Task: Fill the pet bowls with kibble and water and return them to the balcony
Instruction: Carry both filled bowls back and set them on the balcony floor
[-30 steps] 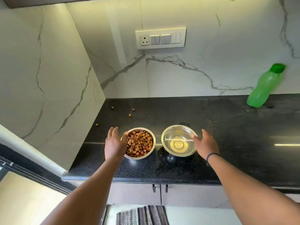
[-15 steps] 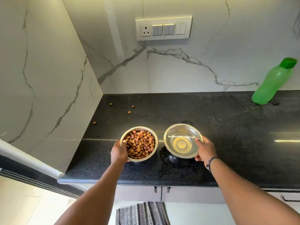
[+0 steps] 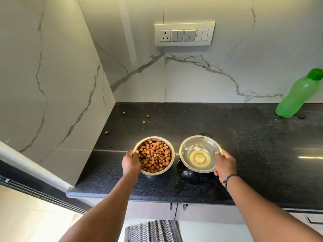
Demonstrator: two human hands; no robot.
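Observation:
Two steel pet bowls are held side by side just over the black counter [image 3: 244, 154]. The kibble bowl [image 3: 155, 156] on the left is full of brown pellets; my left hand [image 3: 131, 162] grips its left rim with the thumb inside. The water bowl [image 3: 199, 153] on the right holds clear water; my right hand [image 3: 224, 163] grips its right rim. Dark shadows show under both bowls, so they look slightly lifted off the counter.
A green water bottle [image 3: 298, 95] leans against the marble wall at the back right. Several loose kibble pieces [image 3: 143, 122] lie near the back left corner. A switch panel [image 3: 184, 34] is on the wall. A striped mat [image 3: 153, 231] lies on the floor below.
Both hands went from open beside the bowls to gripping their rims, and the bowls have risen slightly off the counter.

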